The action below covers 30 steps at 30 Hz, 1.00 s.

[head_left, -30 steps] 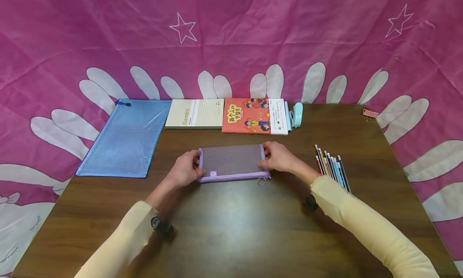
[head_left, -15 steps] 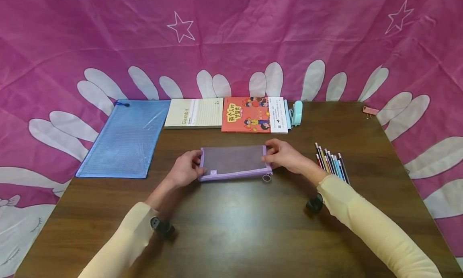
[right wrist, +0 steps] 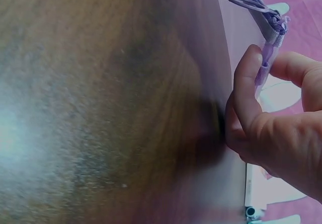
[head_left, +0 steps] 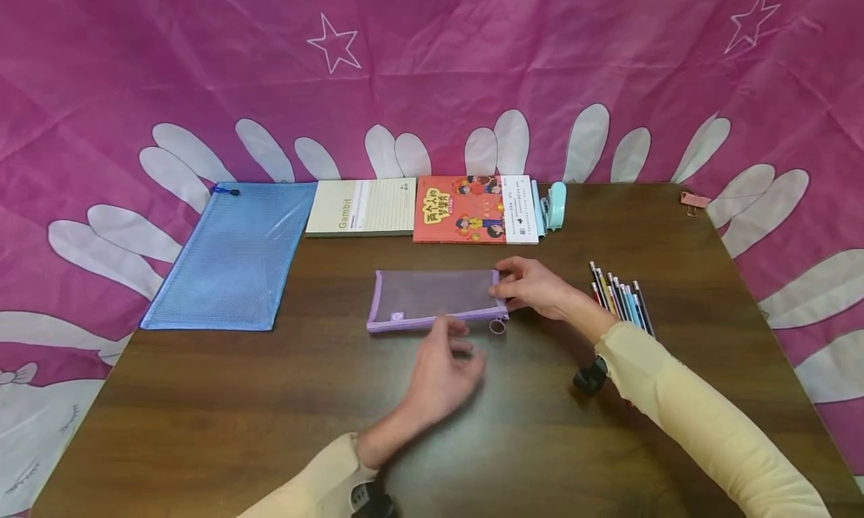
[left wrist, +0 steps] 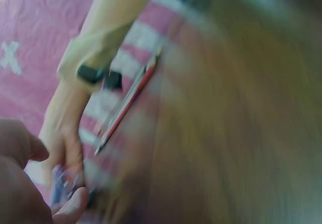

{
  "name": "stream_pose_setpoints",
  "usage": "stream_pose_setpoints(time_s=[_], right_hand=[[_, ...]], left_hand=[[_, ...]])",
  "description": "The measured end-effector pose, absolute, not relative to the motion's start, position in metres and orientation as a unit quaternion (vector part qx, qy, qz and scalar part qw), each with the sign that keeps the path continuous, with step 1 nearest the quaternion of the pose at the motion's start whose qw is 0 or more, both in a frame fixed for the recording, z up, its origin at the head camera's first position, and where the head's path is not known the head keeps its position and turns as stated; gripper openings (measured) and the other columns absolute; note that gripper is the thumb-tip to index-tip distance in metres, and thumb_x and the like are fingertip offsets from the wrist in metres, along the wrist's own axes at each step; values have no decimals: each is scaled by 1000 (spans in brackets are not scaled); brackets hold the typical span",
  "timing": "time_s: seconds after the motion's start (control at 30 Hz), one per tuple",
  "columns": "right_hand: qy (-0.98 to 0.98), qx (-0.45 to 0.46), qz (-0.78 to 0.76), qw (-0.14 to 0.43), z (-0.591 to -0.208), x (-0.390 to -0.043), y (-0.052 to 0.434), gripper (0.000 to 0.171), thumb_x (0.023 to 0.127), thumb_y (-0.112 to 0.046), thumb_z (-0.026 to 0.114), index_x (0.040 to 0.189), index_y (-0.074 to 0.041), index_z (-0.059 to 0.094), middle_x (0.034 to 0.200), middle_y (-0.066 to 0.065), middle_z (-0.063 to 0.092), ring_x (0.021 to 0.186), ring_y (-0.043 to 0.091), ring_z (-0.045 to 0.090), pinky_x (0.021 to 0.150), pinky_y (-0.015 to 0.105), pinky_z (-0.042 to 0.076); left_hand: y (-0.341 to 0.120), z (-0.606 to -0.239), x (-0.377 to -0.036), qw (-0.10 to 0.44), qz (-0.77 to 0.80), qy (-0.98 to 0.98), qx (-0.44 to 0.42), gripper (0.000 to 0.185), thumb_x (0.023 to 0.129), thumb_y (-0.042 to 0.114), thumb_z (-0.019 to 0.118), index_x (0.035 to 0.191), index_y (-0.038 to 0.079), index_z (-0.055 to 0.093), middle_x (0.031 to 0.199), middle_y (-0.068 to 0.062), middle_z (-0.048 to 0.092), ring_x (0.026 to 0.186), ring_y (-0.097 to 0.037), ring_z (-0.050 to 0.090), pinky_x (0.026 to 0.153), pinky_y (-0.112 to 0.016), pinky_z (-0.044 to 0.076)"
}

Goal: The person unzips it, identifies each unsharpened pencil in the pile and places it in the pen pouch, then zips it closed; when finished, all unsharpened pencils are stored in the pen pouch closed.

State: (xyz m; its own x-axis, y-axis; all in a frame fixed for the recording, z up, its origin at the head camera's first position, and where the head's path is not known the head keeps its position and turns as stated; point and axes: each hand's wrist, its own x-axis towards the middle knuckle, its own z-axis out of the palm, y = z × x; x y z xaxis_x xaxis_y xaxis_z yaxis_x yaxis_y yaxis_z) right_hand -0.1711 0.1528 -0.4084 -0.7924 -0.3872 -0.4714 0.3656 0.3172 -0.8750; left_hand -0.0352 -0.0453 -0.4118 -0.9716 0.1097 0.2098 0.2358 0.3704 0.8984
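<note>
A purple mesh zip pouch (head_left: 439,291) lies on the table in the head view, its zipper edge towards the person. My right hand (head_left: 532,287) pinches its right end between thumb and fingers; the right wrist view shows that grip on the purple edge (right wrist: 262,75) close up. A ring pull (head_left: 497,326) hangs from the zipper at the front right corner. My left hand (head_left: 442,372), its fingers loosely bent, is over the front edge of the pouch with nothing held. Whether its fingertips touch the pouch I cannot tell. The left wrist view is blurred.
Several pencils (head_left: 622,300) lie right of the pouch, beside the right forearm. A blue mesh zip folder (head_left: 229,259) lies at the left. Along the back are a notebook (head_left: 364,207), a red book (head_left: 459,209) and a mint stapler (head_left: 556,205). A pink binder clip (head_left: 694,201) is at the far right.
My left hand has let go of the pouch's left end and moved right and nearer the person, to its front edge. The right hand keeps its hold, shifted slightly right from a second ago.
</note>
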Motion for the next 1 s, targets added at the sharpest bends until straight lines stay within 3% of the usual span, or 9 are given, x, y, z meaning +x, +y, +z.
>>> stream_pose_setpoints(time_s=[0.17,0.3,0.47,0.63,0.8,0.9,1.0], right_hand=[[740,-1,-598,308,-411,-169,152,64,92,-2,66,146,9,33,108,19,53,87,23,57,78,36,55],[743,-1,-598,299,-411,-166,153,63,92,-3,66,145,8,34,108,19,53,88,24,56,80,37,55],[748,-1,-592,301,-411,-163,156,63,92,-4,67,146,7,35,109,19,52,91,25,55,82,37,54],[747,-4,-595,297,-413,-161,156,63,92,-1,66,145,8,34,106,19,53,88,24,56,77,35,55],[746,-8,-601,289,-415,-161,154,63,91,1,66,143,11,34,103,18,54,85,22,56,74,33,56],[745,-9,-602,287,-415,-161,153,63,90,0,67,143,10,34,102,17,54,86,22,56,75,34,55],[748,-10,-598,286,-415,-161,154,63,90,-1,67,144,9,34,103,17,54,88,22,56,76,34,55]], left_hand=[[-12,-415,-34,16,-654,-756,-21,48,83,-5,72,120,-5,42,117,-26,58,101,-39,67,82,-34,56],[0,-416,-36,-10,-714,-700,-2,47,85,-5,69,121,-4,37,121,-27,56,105,-38,66,84,-34,55],[5,-415,-39,-25,-720,-693,18,53,83,-4,71,122,-2,36,111,-23,62,94,-32,69,72,-27,54],[1,-409,-43,-33,-683,-729,23,63,78,-1,80,126,-3,39,97,-20,65,81,-25,69,64,-27,54],[-1,-409,-42,-8,-632,-775,8,52,75,1,82,115,-2,49,83,-11,63,72,-17,65,63,-28,54],[0,-416,-37,18,-603,-798,0,45,74,-1,81,107,-1,51,85,-11,61,70,-17,65,65,-27,53],[2,-422,-33,27,-608,-793,-7,46,75,-4,79,110,-1,48,99,-18,59,74,-22,70,68,-28,55]])
